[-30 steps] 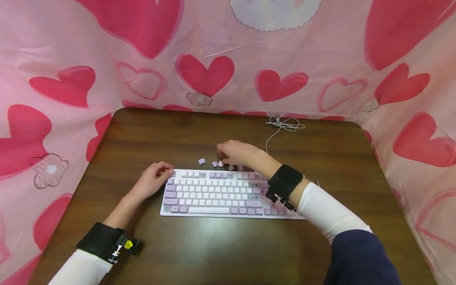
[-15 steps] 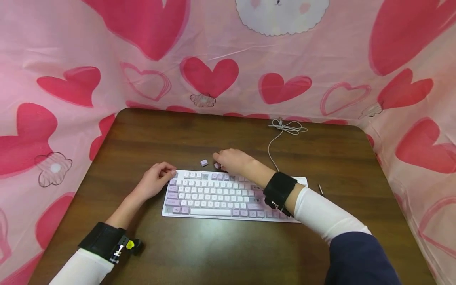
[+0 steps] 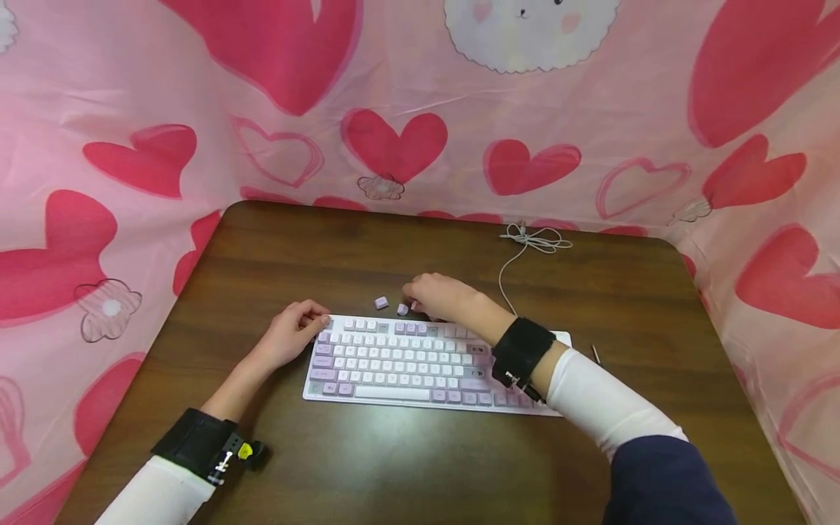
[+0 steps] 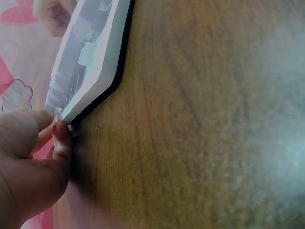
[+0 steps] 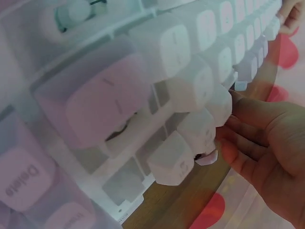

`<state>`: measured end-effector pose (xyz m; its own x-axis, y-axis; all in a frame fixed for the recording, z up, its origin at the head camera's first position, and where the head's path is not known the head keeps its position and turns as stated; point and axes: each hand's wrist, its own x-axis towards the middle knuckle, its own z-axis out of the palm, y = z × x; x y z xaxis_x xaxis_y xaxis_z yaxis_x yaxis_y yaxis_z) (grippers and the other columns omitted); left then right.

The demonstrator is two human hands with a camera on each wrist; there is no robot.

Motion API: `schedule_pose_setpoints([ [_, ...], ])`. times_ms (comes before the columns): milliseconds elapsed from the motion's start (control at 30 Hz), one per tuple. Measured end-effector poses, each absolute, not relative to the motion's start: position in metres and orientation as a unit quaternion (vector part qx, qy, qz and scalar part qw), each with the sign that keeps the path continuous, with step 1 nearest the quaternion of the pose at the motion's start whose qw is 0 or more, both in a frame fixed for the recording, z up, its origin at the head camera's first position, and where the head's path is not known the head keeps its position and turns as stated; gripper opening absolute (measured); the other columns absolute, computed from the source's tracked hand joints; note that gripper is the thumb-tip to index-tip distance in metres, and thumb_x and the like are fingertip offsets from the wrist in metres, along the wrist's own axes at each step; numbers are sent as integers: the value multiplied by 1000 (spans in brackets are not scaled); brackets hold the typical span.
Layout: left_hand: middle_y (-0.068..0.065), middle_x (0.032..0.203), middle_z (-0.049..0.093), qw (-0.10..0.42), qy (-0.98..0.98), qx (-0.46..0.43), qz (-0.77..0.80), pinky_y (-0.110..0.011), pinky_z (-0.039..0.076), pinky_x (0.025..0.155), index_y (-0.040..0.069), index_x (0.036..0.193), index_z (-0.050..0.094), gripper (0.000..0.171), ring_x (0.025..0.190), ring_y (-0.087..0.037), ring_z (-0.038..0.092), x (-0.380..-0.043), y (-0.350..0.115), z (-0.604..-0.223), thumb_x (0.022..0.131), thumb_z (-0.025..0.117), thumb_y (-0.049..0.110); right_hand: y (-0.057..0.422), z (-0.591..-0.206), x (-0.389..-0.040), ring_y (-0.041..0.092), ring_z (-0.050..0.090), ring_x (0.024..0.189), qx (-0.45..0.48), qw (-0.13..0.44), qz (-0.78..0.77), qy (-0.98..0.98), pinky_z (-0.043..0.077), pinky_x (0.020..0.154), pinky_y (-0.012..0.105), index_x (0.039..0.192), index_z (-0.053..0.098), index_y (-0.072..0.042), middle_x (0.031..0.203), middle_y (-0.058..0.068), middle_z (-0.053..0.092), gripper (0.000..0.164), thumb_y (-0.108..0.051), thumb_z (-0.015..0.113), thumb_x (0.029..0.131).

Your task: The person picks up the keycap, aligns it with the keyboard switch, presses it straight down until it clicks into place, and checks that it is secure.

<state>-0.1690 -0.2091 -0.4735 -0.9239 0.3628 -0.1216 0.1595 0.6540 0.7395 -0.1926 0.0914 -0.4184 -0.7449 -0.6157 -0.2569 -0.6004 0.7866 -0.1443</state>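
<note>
A white and lavender keyboard point(image 3: 394, 364) lies on the table. My left hand point(image 3: 292, 332) pinches its far left corner between thumb and fingers, as the left wrist view of that hand point(image 4: 33, 162) shows. Behind the keyboard's far edge, my right hand point(image 3: 442, 295) reaches down with bent fingers among loose keycaps. One lavender keycap point(image 5: 208, 158) is close to its fingertips in the right wrist view; whether they grip anything is hidden behind the key rows. Two more loose keycaps show to the left of that hand, a lavender keycap point(image 3: 381, 302) and a paler keycap point(image 3: 402, 309).
A pale cable point(image 3: 538, 239), partly bundled, runs from behind the keyboard to the table's back edge. A thin metal-tipped tool point(image 3: 596, 354) lies right of the keyboard, partly behind the sleeve. Pink heart-printed cloth point(image 3: 394, 65) surrounds the brown table point(image 3: 407, 459).
My right hand has shifted left over the loose keycaps, then slightly back to the right, uncovering one beside its fingertips. My left hand stays at the keyboard corner. The head view has shifted slightly.
</note>
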Motion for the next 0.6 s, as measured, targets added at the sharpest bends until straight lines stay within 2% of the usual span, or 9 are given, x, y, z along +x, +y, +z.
schedule_pose_setpoints([
  [133,-16,102,59,123,900,149,392,-34,45,71,2,113,65,27,86,-25,54,-171,-208,-474,97,58,23,94,-412,-194,14,60,82,-316,156,-55,934,53,78,31,104,67,-10,94,2,69,13,-13,59,95],
  [367,-16,101,59,109,900,149,396,-35,44,71,3,112,65,25,86,-25,54,-173,-209,-472,97,59,21,84,-396,-195,12,60,80,-332,133,-137,924,52,76,30,102,74,-9,93,1,72,14,-12,65,91],
  [600,-16,100,60,108,899,155,395,-34,46,71,2,111,66,24,86,-24,55,-170,-209,-472,96,60,20,68,-399,-191,6,61,75,-322,197,-220,899,51,70,23,104,74,-6,89,-1,72,20,-18,70,89],
])
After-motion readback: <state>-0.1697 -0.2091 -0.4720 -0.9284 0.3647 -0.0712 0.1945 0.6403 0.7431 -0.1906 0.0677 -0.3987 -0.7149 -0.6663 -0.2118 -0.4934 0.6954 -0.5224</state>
